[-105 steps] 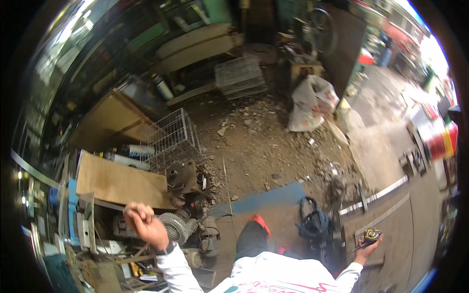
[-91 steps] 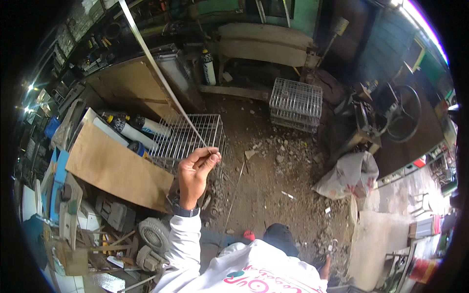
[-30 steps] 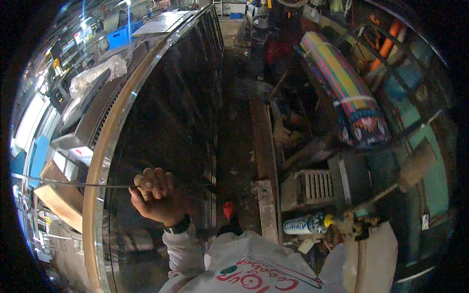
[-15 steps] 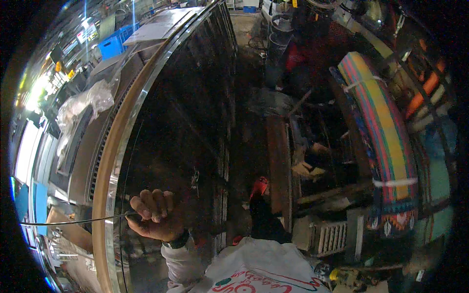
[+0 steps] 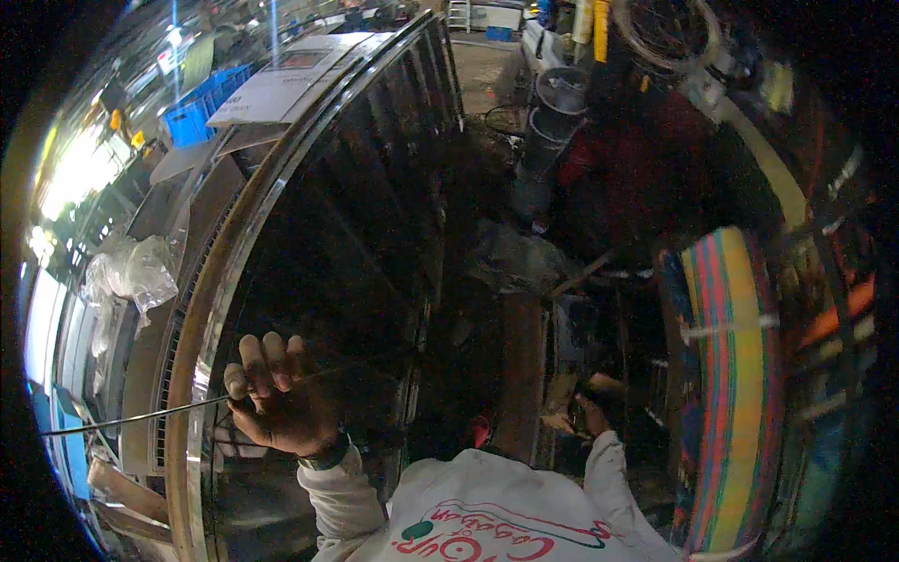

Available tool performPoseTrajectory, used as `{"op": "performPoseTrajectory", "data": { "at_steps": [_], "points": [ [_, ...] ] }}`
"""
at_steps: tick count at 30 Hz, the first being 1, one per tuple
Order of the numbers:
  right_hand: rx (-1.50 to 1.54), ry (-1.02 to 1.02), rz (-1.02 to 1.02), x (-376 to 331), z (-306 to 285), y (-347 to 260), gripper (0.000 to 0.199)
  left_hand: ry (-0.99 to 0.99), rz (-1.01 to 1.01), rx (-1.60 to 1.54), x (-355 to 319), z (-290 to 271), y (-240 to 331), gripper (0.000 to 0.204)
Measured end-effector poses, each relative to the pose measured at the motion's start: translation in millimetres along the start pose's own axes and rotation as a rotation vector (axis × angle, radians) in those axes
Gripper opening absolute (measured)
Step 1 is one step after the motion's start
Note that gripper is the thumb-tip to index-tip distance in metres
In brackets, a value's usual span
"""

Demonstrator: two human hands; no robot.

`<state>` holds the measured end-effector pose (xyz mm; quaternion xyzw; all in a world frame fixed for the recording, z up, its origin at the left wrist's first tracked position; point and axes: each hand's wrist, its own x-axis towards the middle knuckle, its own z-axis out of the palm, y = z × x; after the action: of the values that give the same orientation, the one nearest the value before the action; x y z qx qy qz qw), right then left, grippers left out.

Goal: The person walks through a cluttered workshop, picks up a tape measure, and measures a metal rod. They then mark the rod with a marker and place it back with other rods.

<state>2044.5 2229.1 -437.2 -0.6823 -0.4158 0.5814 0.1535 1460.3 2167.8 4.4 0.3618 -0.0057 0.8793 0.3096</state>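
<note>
Around you spreads a dim, cluttered workshop [image 5: 482, 70], brighter at the far left and very dark toward the right. Filling much of its left half, a large dark panel [image 5: 346, 206] runs from near you to the far end, bordered on its left by a shiny metal edge [image 5: 279, 187]. On your right lies a long striped roll [image 5: 740, 375] in yellow, red, green and blue, with a pale tie [image 5: 730, 325] around it. Your white shirt [image 5: 487, 510], printed in red and green, fills the near middle. Farther off to the left, a pale flat sheet [image 5: 290, 80] lies beside the panel, while a round coil [image 5: 667, 33] sits at the far right. Dark buckets [image 5: 562, 89] stand between the coil and the panel. Left of the sheet is a blue crate [image 5: 201, 105], and nearer you, a clear plastic bag [image 5: 140, 272]. Your hands are well apart. Your left hand [image 5: 276, 403] is above the panel, thumb and forefinger pinched together, other fingers curled. Your right hand [image 5: 595, 417] is low in shadow, left of the roll; you cannot tell whether it grips anything. A dark band [image 5: 328, 454] circles your left wrist. Thinnest of all, a narrow strip [image 5: 131, 420] stretches from your left fingertips across the metal edge to the far left.
</note>
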Motion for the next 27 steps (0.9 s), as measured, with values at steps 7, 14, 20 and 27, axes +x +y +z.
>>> {"op": "performPoseTrajectory", "data": {
  "at_steps": [7,14,20,27],
  "points": [
    [-0.211,-0.054,0.307,80.5,19.9,-152.7,0.068,0.095,0.087,-0.106,80.3,-41.2,-95.1,0.021],
    [-0.052,-0.17,0.303,153.1,56.4,-167.0,0.064,-0.048,-0.066,-0.1,192.3,-122.4,-224.2,0.027],
    [0.058,-0.095,0.282,243.4,49.1,-275.0,0.062,0.018,-0.03,-0.036,316.8,-179.7,-381.5,0.028],
    [0.113,-0.039,0.187,376.1,37.1,-426.3,0.059,0.059,-0.13,0.036,427.1,-245.5,-547.9,0.026]
  ]
}}
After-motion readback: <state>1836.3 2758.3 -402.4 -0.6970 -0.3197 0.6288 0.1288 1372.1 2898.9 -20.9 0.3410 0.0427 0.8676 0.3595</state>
